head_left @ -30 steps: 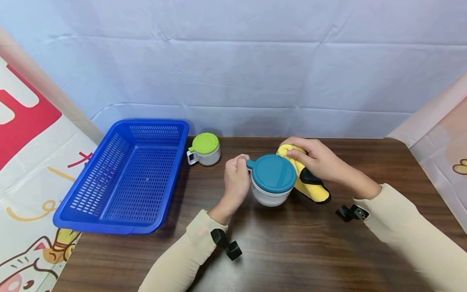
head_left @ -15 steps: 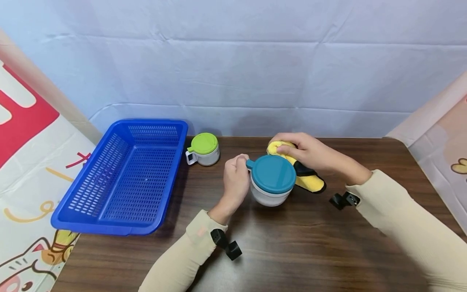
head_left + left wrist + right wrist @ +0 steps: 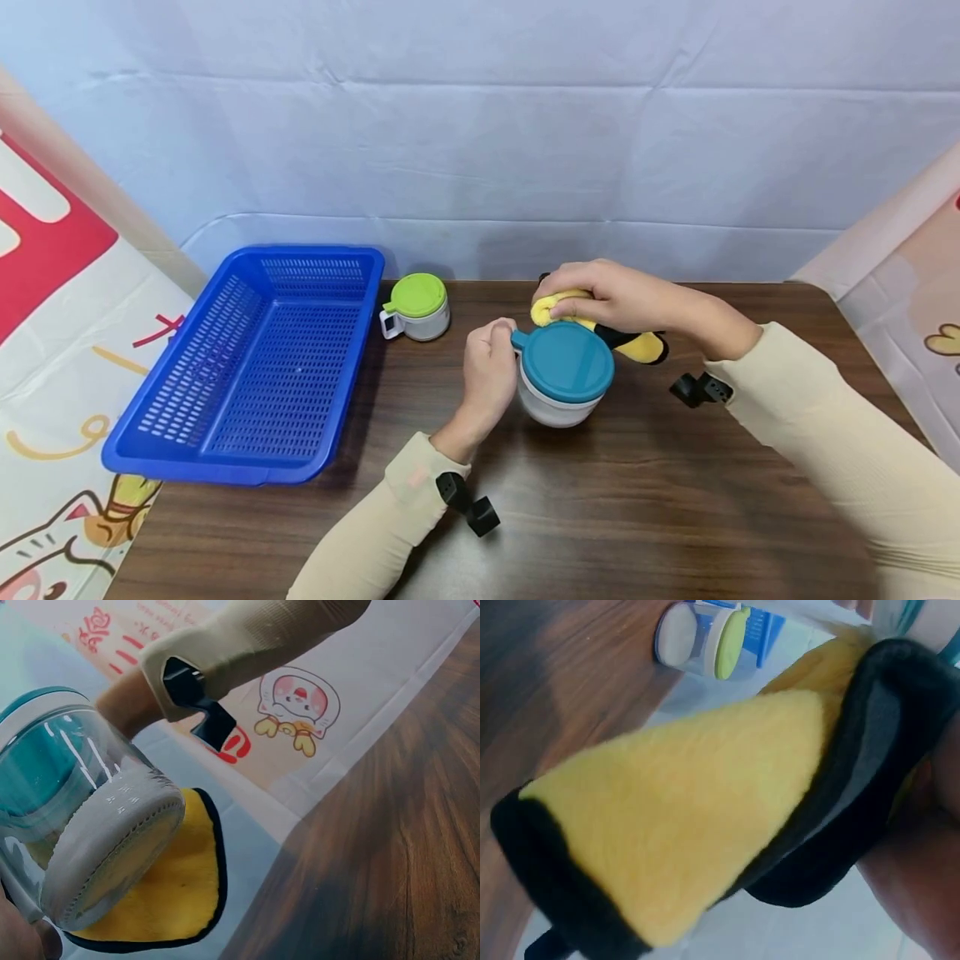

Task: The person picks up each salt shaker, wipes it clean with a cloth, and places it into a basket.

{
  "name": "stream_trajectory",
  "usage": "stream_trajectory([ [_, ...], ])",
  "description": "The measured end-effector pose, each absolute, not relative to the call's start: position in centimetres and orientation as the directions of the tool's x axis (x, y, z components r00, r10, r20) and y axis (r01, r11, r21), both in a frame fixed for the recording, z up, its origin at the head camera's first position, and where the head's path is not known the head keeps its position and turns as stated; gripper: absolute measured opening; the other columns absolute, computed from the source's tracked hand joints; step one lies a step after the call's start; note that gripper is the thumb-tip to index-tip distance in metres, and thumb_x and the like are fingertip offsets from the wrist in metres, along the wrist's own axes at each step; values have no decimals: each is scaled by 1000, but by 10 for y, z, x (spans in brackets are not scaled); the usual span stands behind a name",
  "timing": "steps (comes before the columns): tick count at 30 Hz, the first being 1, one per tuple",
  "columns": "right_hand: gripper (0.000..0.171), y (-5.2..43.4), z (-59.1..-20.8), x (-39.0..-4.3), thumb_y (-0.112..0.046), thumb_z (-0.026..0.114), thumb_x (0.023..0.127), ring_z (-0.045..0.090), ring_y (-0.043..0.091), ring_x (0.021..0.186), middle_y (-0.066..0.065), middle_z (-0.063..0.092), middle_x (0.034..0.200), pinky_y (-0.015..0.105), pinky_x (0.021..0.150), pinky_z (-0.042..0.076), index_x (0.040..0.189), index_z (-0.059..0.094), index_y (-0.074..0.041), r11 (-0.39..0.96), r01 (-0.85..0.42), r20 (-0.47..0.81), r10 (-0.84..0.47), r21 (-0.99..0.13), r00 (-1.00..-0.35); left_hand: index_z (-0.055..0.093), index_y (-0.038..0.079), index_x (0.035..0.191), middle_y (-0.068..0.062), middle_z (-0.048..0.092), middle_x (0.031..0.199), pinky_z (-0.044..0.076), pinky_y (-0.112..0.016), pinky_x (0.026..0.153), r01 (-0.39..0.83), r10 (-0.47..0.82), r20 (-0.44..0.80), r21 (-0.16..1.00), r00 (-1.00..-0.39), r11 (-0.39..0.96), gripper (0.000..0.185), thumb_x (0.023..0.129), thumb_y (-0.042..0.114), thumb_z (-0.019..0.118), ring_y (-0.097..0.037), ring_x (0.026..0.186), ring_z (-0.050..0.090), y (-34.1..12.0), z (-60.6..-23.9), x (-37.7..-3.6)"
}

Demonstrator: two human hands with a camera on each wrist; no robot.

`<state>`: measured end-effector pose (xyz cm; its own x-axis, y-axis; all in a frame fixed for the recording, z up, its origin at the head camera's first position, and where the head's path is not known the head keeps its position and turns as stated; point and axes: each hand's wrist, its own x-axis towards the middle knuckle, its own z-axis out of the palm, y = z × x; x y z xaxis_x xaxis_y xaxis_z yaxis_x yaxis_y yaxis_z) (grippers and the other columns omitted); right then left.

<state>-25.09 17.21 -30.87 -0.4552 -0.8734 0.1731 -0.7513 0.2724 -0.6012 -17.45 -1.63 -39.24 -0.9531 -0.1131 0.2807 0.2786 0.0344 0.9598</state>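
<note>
Near the middle of the table (image 3: 675, 517), my left hand (image 3: 487, 375) has its fingers curled round the small handle of a clear cup with a teal lid (image 3: 566, 362), and the cup looks slightly tilted, though I cannot tell whether its base is off the wood. My right hand (image 3: 611, 296) pinches a bunched yellow cloth with black trim (image 3: 558, 307) and holds it against the far edge of that lid; the loose end of the cloth hangs out to the right, past the cup. From the left wrist view I see the cup's clear wall and pale base (image 3: 112, 847) with the cloth (image 3: 172, 892) just behind it.

Further left, a second cup with a green lid (image 3: 416, 304) stands beside a blue basket (image 3: 247, 367), well apart from both hands.

My worry is the handle: the left grip has only that small tab, so a hard push from the cloth could twist the cup out of it or tip it toward me. The lid may also pop loose if the cloth catches its rim. The hanging end could drag across the table.
</note>
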Motion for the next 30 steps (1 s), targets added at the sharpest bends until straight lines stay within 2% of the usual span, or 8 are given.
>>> stream_trajectory([
  [7,17,162,-303,-251,-11,62,100,59,11,102,-10,67,111,34,86,51,113,72,-17,284,-786,135,-898,-549,-418,37,8,55,1,30,53,20,-23,48,271,-112,276,961,-955,58,38,93,6,35,-13,48,27,-17,-395,-174],
  [13,17,156,-299,-252,-13,62,100,61,14,104,-8,69,110,37,89,51,113,72,-15,276,-815,89,-925,-511,-369,41,7,56,2,34,54,22,-24,49,270,-98,274,961,-957,59,39,95,7,35,-13,50,31,-16,-396,-174],
  [16,17,155,-297,-253,-13,60,101,61,15,104,-6,69,110,37,88,51,114,72,-14,292,-808,48,-929,-512,-366,42,6,56,2,34,54,22,-24,49,287,-101,292,956,-951,57,39,94,6,36,-12,51,31,-16,-396,-174],
  [20,18,156,-297,-256,-14,59,102,62,17,105,-4,70,112,37,87,52,115,72,-13,340,-769,9,-913,-541,-409,39,7,55,2,31,53,20,-23,48,305,-111,310,951,-944,55,38,93,4,35,-12,48,28,-17,-394,-176],
  [23,19,158,-298,-257,-16,56,104,61,15,99,-5,68,109,37,84,52,116,71,-14,376,-738,1,-891,-561,-455,37,9,55,3,29,52,19,-23,48,300,-119,304,953,-945,51,37,92,3,36,-12,48,26,-18,-394,-177],
  [27,19,160,-300,-258,-18,53,105,59,14,88,-5,65,102,35,79,51,118,68,-16,415,-711,26,-854,-568,-520,35,10,55,4,28,53,18,-23,49,299,-120,302,953,-946,42,37,91,3,36,-12,49,25,-19,-393,-178],
  [30,20,160,-301,-258,-17,53,106,59,14,86,-4,65,100,36,78,50,119,67,-15,445,-698,55,-821,-561,-568,34,10,55,3,28,53,18,-23,49,304,-116,305,952,-945,31,38,93,4,35,-13,48,25,-19,-393,-177],
])
